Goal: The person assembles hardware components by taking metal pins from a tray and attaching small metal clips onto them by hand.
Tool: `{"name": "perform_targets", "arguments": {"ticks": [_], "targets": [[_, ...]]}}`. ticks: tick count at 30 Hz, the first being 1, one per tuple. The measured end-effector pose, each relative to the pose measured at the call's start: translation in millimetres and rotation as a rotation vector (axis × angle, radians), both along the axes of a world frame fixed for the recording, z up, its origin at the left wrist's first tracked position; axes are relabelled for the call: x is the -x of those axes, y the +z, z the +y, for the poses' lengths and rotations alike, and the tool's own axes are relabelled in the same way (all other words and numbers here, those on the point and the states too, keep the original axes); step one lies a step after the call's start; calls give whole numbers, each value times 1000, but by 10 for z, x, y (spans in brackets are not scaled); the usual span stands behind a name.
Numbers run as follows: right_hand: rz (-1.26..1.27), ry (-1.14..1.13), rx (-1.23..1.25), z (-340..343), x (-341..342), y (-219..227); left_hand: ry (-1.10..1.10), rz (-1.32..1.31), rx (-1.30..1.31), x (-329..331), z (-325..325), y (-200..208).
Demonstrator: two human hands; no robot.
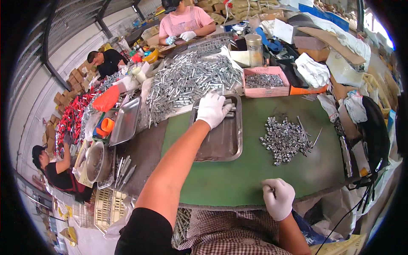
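My left hand [212,110], in a white glove, reaches over the far end of a shallow metal tray [216,148]. Its fingers curl down over several short silvery metal tubes [230,111] lying there, and grip among them. The fingertips are partly hidden. Close to the bench's front edge, my right hand [279,199], also gloved in white, is closed in a fist. A small dark end shows between its fingers; what it belongs to I cannot make out. Beyond that hand lies a pile of small shiny metal pieces [284,140] on the green mat [250,172], with thin rods [302,127] beside it.
A large heap of metal tubes [191,78] spreads beyond the tray. Behind the mat stands a pink box [265,91] of small parts, near a clear jar [254,51]. An unused-looking metal tray [126,121] and a round bowl [98,161] are at left. Other people work around.
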State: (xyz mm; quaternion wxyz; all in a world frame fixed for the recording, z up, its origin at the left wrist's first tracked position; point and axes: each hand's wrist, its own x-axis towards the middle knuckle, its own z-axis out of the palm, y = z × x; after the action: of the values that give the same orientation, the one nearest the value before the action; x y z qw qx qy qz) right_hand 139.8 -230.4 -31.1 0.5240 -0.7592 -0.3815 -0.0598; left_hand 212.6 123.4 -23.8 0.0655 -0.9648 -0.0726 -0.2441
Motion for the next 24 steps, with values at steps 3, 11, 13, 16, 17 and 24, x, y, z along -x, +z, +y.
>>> {"name": "perform_targets", "arguments": {"ticks": [3, 11, 13, 16, 17, 24], "targets": [[-11, -10, 7, -1, 3, -10, 17, 70, 9, 43, -87, 68], [3, -20, 2, 0, 16, 8, 71, 299, 239, 311, -317, 77], [7, -22, -6, 9, 16, 0, 41, 263, 206, 394, -384, 86], [26, -31, 29, 9, 19, 31, 44, 265, 258, 412, -383, 43], [28, -25, 32, 15, 25, 28, 28, 194, 278, 414, -364, -7], [13, -58, 10, 50, 34, -28, -39, 177, 291, 445, -232, -133]]}}
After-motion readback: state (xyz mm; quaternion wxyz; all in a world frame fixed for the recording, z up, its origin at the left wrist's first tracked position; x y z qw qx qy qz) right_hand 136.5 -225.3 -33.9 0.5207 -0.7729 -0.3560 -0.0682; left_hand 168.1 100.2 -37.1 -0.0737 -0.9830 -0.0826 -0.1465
